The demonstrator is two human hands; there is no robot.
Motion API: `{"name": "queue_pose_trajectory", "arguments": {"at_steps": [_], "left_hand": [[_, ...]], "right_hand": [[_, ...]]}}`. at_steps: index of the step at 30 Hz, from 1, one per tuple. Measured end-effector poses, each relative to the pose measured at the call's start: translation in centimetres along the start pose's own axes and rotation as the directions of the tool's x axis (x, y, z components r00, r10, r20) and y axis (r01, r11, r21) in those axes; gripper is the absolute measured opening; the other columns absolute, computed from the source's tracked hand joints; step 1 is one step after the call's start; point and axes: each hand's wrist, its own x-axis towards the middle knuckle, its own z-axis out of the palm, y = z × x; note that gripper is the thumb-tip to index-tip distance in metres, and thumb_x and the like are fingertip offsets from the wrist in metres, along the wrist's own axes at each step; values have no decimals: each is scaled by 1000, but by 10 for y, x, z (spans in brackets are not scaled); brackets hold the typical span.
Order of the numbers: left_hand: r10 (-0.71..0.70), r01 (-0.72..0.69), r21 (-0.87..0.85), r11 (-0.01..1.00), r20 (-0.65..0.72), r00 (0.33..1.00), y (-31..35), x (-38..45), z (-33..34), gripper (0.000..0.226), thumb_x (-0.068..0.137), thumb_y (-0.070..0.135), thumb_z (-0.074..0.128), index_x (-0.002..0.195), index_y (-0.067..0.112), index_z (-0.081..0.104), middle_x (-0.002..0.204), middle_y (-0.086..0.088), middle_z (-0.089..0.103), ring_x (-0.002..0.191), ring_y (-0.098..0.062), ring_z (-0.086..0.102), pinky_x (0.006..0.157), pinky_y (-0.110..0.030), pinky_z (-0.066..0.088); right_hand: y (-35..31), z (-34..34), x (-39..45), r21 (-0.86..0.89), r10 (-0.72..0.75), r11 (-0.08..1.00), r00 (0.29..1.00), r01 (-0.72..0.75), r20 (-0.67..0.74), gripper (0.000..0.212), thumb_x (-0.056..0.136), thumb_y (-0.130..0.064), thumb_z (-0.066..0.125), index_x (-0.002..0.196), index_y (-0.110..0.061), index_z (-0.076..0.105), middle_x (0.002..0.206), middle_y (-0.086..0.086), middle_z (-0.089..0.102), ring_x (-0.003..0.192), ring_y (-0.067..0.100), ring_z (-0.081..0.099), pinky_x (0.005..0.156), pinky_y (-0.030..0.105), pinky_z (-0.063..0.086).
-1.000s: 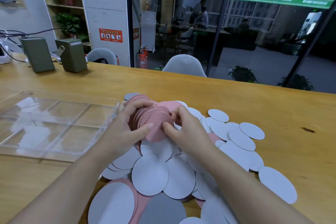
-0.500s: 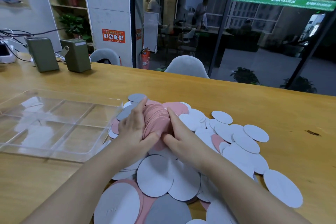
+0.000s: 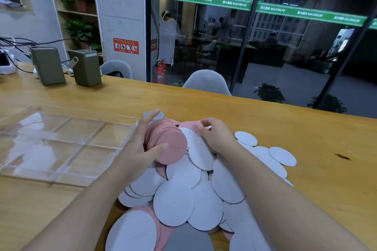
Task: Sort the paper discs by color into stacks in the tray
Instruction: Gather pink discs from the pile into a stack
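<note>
Right hand [image 3: 216,136] has left the fanned pink stack [image 3: 167,144].

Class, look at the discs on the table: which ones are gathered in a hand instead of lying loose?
The pink stack, gripped on edge by the left hand. The white discs and the grey disc lie flat in the loose pile.

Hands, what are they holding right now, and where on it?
The left hand grips a pink disc stack by its edges; the right hand pinches one pink disc's edge.
</note>
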Motion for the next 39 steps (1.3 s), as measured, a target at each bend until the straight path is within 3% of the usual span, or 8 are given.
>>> {"name": "queue_pose_trajectory", "arguments": {"at_steps": [5, 10, 15, 21, 25, 27, 31, 39], "left_hand": [[-9, 9, 11, 1000, 32, 999, -3, 0, 1, 56, 75, 33, 58, 117, 67, 44, 116, 34, 43, 118, -4, 45, 97, -48, 47], [33, -35, 29, 999, 59, 998, -1, 0, 2, 49, 76, 29, 57, 108, 65, 53, 109, 39, 42, 115, 6, 41, 95, -47, 49], [46, -47, 8, 999, 63, 997, 1, 0, 3, 49, 76, 26, 57, 105, 66, 54, 105, 41, 44, 116, 1, 42, 94, -47, 50], [71, -73, 20, 997, 67, 995, 2, -1, 3, 51, 76, 25, 57, 104, 67, 54, 107, 45, 45, 121, -4, 40, 94, -50, 48], [52, -53, 33, 998, 50, 997, -2, 0, 5, 46, 76, 30, 57, 105, 65, 54, 117, 32, 44, 116, 4, 41, 96, -48, 48], [29, -30, 24, 999, 43, 999, -4, 1, 5, 44, 75, 31, 57, 105, 64, 55, 118, 25, 41, 115, 3, 43, 95, -49, 48], [38, -39, 17, 999, 62, 997, -2, 0, 7, 45, 76, 30, 55, 103, 65, 54, 108, 37, 40, 121, -4, 38, 94, -52, 48], [46, -44, -32, 999, 86, 995, -1, 0, 8, 42, 77, 32, 52, 99, 68, 53, 109, 45, 38, 129, -8, 31, 100, -56, 42]], "right_hand": [[-3, 8, 29, -121, 7, 993, 991, 9, 132, 42, 92, -39, 50, 126, -15, 58, 126, 4, 60, 124, 23, 44, 99, 36, 41], [-3, 6, 38, -106, 50, 994, 969, -25, 240, 39, 89, -41, 56, 122, -21, 60, 127, 3, 57, 124, 21, 44, 101, 36, 40], [-4, 4, 33, 24, -15, 1000, 984, 10, 175, 16, 87, -25, 64, 102, -20, 63, 100, 1, 60, 96, 19, 54, 82, 27, 44], [-4, -3, 23, 106, -62, 993, 996, 55, 62, 15, 87, -7, 62, 84, -17, 51, 71, -5, 54, 63, 11, 51, 53, 16, 36], [-5, -14, 12, 168, -100, 980, 994, 105, -41, 19, 90, -9, 59, 105, -17, 52, 76, -7, 49, 70, 8, 48, 59, 19, 35], [-6, -20, 6, 124, -186, 972, 977, 199, -103, 14, 91, -10, 56, 102, -17, 61, 83, -7, 52, 81, 11, 48, 67, 20, 35], [-8, -32, -19, 206, -320, 905, 915, 372, -245, 23, 92, -5, 53, 84, -26, 59, 93, -3, 51, 82, -4, 47, 72, 5, 35], [-4, -33, -63, 289, -485, 787, 836, 545, -256, 15, 92, -18, 52, 83, -30, 57, 86, -6, 50, 76, 3, 47, 68, 12, 37]]}}
